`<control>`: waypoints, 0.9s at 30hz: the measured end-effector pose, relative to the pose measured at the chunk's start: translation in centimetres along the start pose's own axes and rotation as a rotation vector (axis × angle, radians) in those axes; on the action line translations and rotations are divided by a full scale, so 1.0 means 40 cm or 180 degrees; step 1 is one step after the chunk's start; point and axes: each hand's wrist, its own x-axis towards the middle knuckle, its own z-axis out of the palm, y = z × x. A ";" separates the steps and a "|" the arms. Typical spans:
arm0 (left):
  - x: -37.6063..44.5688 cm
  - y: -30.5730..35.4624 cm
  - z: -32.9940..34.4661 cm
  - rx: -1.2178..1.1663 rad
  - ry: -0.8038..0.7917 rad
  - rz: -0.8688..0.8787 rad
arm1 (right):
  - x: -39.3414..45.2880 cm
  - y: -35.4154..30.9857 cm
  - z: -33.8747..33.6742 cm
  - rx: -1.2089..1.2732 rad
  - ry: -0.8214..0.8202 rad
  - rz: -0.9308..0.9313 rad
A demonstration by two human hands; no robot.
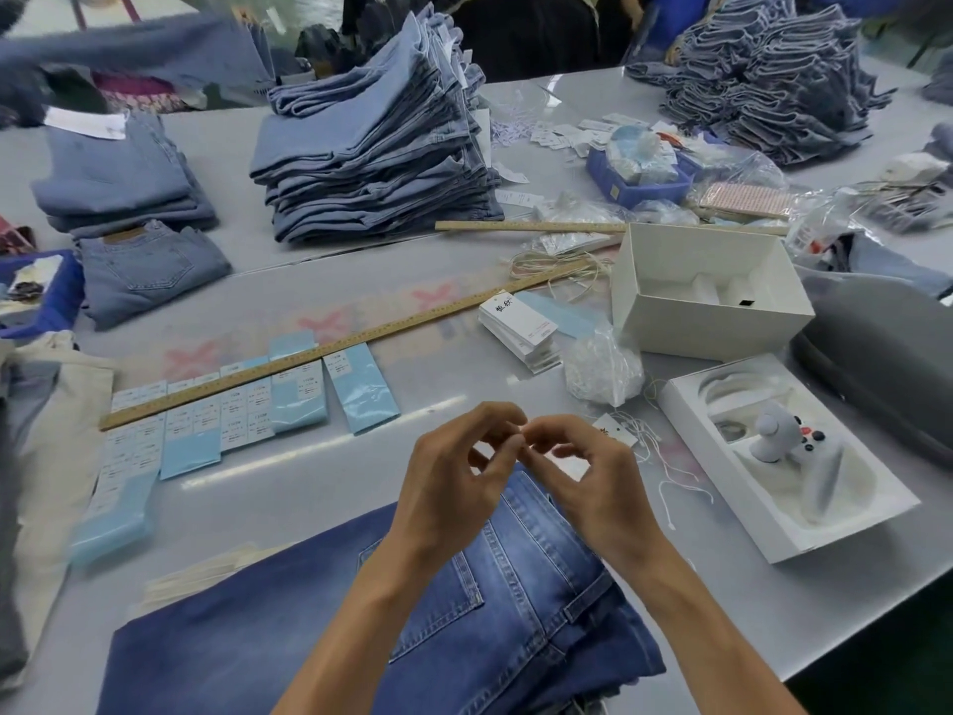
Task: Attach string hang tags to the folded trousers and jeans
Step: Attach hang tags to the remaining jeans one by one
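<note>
A pair of folded dark blue jeans (464,601) lies in front of me on the grey table (319,456), waistband and back pocket up. Above its waistband my left hand (454,477) and my right hand (582,472) meet fingertip to fingertip, pinching something thin and white that looks like a tag string; it is too small to see clearly. A white hang tag (613,429) with loose strings lies just behind my right hand. A stack of white hang tags (521,327) sits further back.
Wooden rulers (330,353) cross the table over light blue label strips (299,399). Stacks of lighter jeans (376,147) stand behind. To the right are an open white box (706,291), a tray with a controller (789,451) and a bag of strings (601,371).
</note>
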 end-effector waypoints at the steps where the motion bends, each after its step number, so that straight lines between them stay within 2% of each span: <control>1: -0.001 -0.007 0.007 0.0048 -0.0040 0.0021 | -0.002 0.006 -0.002 0.0039 -0.0002 0.0044; 7: -0.013 -0.064 0.044 0.0113 -0.0065 0.0011 | 0.001 0.048 -0.016 0.0396 0.0141 0.0489; 9: -0.022 -0.102 0.063 0.0031 -0.0061 -0.0416 | 0.001 0.068 -0.024 0.0288 0.0324 0.0606; 11: -0.030 -0.161 0.076 0.0384 -0.0379 -0.1037 | -0.002 0.081 -0.039 0.0175 0.0551 0.0687; 14: -0.048 -0.231 0.089 0.1329 -0.1413 -0.1425 | 0.002 0.075 -0.076 -0.0303 0.1303 0.0226; 15: -0.054 -0.240 0.093 0.1364 -0.1472 -0.1441 | 0.005 0.067 -0.086 -0.0549 0.1557 -0.0065; 17: -0.055 -0.246 0.094 0.1194 -0.1190 -0.1514 | 0.013 0.052 -0.090 -0.0905 0.1715 -0.0542; 19: -0.045 -0.245 0.089 0.0936 -0.0939 -0.1696 | 0.022 0.049 -0.066 -0.1161 0.1201 -0.0611; 22: -0.031 -0.237 0.076 0.0340 -0.0739 -0.1953 | 0.020 0.076 0.012 -0.1749 -0.0324 0.0335; 23: -0.030 -0.236 0.070 0.0058 -0.0603 -0.2043 | 0.015 0.091 0.043 -0.1852 -0.0622 0.0592; 25: -0.033 -0.239 0.051 -0.0582 -0.0340 -0.2256 | 0.005 0.113 0.102 -0.1913 -0.0847 0.0862; 27: -0.036 -0.244 0.029 -0.1086 -0.0240 -0.2407 | 0.005 0.118 0.151 -0.1894 -0.0820 0.1027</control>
